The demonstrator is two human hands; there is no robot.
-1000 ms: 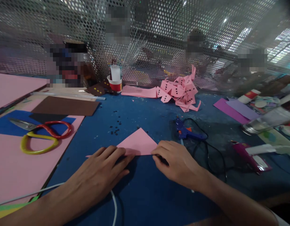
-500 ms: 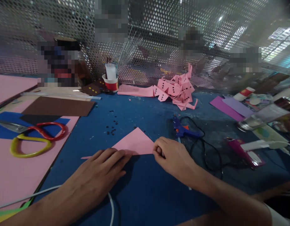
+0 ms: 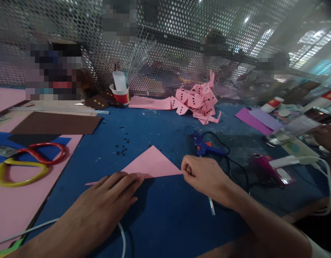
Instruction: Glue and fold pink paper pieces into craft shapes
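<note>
A sheet of pink paper (image 3: 152,163), folded to a triangle with its peak pointing away from me, lies on the blue tabletop. My left hand (image 3: 111,200) rests flat across its left part, fingers stretched out and covering much of the near folded edge. A thin pink tip of paper pokes out left of those fingers. At the right corner of the triangle is my right hand (image 3: 205,179), its fingers curled closed on the paper's point; the fingertips are partly hidden.
Scissors (image 3: 33,161) lie on coloured sheets at left. Folded pink pieces (image 3: 195,102) and a paper cup (image 3: 119,94) stand at the back. Right of me are a blue glue gun (image 3: 208,145), a magenta device (image 3: 274,170), a clear bottle (image 3: 291,129) and another person's hand (image 3: 328,138).
My right hand has slid right along the folded edge, baring more of the right corner. My left hand stays on the paper. Another person's hand has appeared at the right. The view has shifted slightly.
</note>
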